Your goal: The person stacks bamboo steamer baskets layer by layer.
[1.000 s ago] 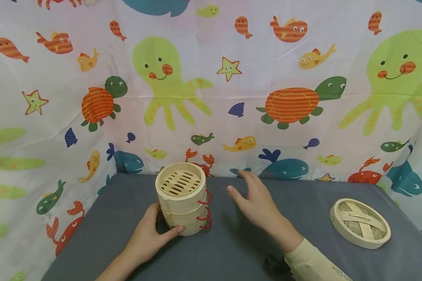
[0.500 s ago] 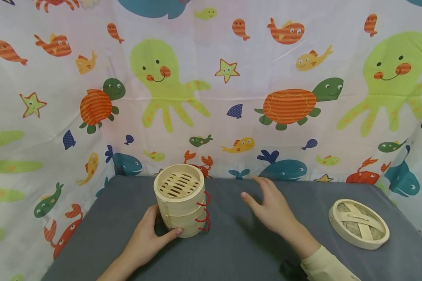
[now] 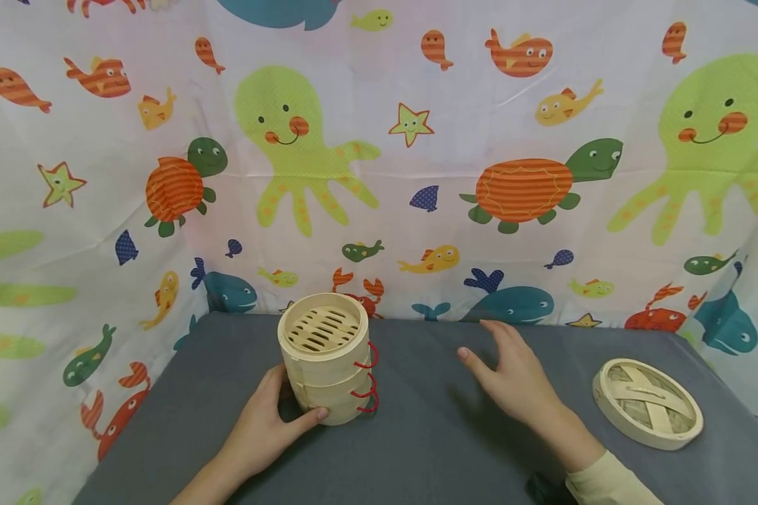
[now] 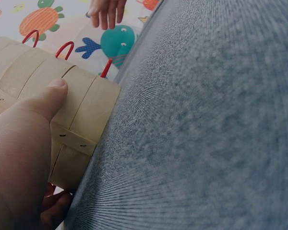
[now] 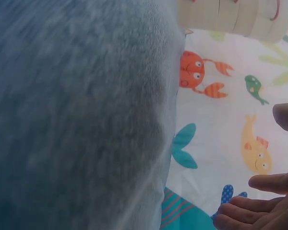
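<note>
A stack of pale bamboo steamer baskets (image 3: 328, 372) stands upright on the grey cloth, its slotted top uncovered and red loops on its right side. My left hand (image 3: 262, 431) grips it low on the left, thumb across the front; in the left wrist view the thumb (image 4: 53, 98) presses its wall, and the other fingers are mostly hidden behind. To the right of the stack, my right hand (image 3: 514, 375) hovers above the cloth with fingers extended, holding nothing. Further right lies the round bamboo lid (image 3: 647, 405) with crossed strips, apart from both hands.
The grey tablecloth (image 3: 417, 449) covers the table. Behind it hangs a white curtain (image 3: 379, 182) printed with sea animals, meeting the table's back edge. A small dark object (image 3: 546, 487) sits below my right wrist, partly cut off by the frame.
My right hand has moved away from the steamer stack to the right, toward the lid. The left hand and the stack stay in place.
</note>
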The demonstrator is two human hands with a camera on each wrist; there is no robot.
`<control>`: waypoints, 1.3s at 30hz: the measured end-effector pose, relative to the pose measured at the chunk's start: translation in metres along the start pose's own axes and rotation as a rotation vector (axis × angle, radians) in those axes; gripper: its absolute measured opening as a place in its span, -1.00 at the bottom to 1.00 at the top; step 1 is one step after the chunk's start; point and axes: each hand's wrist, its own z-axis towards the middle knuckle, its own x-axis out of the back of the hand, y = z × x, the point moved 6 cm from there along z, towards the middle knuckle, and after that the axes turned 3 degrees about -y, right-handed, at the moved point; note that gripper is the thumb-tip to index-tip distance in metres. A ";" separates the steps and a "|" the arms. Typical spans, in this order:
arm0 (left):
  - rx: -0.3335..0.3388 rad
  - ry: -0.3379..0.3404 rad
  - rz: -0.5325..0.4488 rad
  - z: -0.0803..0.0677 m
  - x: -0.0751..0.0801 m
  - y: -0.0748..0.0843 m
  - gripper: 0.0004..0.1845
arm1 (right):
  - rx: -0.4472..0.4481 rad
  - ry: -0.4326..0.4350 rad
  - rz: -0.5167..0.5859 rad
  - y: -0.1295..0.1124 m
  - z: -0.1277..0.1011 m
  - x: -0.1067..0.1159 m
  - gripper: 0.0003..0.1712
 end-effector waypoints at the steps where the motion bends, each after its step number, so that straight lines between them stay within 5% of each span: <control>1: 0.003 -0.004 -0.003 0.000 -0.001 0.000 0.09 | -0.003 0.001 -0.002 0.002 -0.001 0.002 -0.08; 39: 0.041 -0.022 0.028 -0.001 -0.003 0.001 0.13 | -0.191 0.067 -0.178 0.097 -0.054 0.086 -0.02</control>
